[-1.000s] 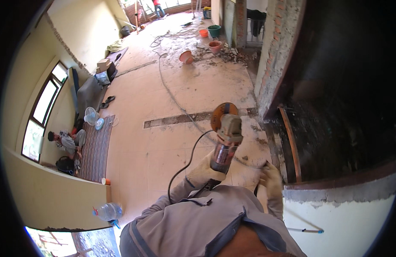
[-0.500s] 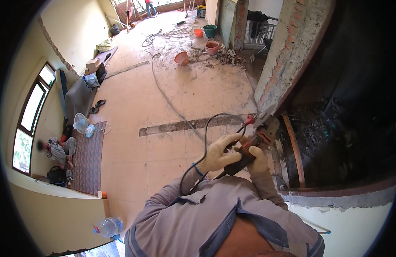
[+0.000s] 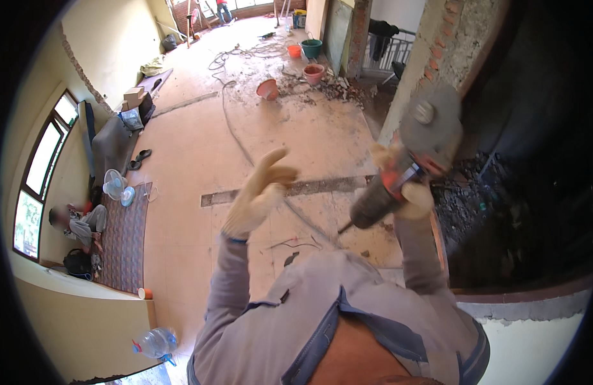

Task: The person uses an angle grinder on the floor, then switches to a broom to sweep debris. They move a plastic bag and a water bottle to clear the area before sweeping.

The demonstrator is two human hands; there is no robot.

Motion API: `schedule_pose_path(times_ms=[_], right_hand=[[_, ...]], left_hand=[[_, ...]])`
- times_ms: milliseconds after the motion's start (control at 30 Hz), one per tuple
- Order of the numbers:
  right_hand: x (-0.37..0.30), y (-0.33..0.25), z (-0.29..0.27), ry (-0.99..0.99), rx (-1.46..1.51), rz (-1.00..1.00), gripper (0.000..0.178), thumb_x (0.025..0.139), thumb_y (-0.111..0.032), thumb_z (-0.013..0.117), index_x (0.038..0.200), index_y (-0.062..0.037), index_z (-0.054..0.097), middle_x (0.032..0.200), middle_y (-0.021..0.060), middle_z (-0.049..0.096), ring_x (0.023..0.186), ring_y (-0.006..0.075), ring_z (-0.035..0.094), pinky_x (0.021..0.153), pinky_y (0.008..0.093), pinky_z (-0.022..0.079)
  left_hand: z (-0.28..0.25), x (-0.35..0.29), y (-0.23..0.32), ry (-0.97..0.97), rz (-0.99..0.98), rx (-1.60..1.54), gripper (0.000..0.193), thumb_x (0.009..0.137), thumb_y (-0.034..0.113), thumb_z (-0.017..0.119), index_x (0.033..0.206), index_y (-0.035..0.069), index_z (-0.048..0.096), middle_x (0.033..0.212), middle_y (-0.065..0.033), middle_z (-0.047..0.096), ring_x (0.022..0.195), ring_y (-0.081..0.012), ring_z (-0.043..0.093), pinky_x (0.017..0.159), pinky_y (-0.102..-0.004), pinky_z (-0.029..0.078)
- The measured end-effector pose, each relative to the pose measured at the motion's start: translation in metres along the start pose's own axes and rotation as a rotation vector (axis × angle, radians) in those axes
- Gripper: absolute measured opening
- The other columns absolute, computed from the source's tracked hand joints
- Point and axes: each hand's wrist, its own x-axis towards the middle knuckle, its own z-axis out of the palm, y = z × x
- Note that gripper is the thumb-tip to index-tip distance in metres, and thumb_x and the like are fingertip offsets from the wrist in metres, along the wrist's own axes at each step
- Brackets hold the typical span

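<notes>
In my right gloved hand is a red and black angle grinder, gripped around its body and blurred by motion. Its large round disc is tilted up in front of the broken wall edge. The grinder's tail points down and left toward the floor. My left gloved hand is raised to the left of the tool, apart from it, its fingers spread with nothing in them. A dark cable lies on the floor tiles below, between my two hands.
A chiselled groove crosses the tiles. Past the broken brick wall, a dark, debris-strewn area lies to the right. Buckets and rubble stand ahead. A person sits by a mat; a water bottle lies lower left.
My left hand has come off the grinder and its cable, moved up and left, and opened. My right hand has swung the grinder up and right; the looped cable has dropped to the floor.
</notes>
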Motion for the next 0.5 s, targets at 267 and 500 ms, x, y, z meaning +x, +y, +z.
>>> schedule_pose_path(times_ms=[267,500], right_hand=[[0.073,-0.006,0.034,-0.309,-0.386,0.128,0.075,0.076,-0.013,0.075,0.144,0.0012,0.045,0.127,0.0142,0.061,0.11,0.0223,0.063,0.096,0.0368,0.053],[0.051,0.039,0.016,-0.389,-0.346,0.156,0.067,0.092,-0.025,0.066,0.147,0.0006,0.039,0.135,0.013,0.054,0.123,0.0216,0.052,0.108,0.0408,0.04]], left_hand=[[0.111,0.092,0.036,-0.07,0.149,0.01,0.112,0.073,0.008,0.083,0.159,0.004,0.011,0.129,-0.0191,0.057,0.117,-0.0234,0.059,0.098,-0.0375,0.052],[0.096,0.106,0.042,0.067,0.059,-0.417,0.066,0.083,0.011,0.071,0.141,0.001,0.043,0.113,-0.0143,0.064,0.093,-0.0233,0.068,0.084,-0.0364,0.059]])
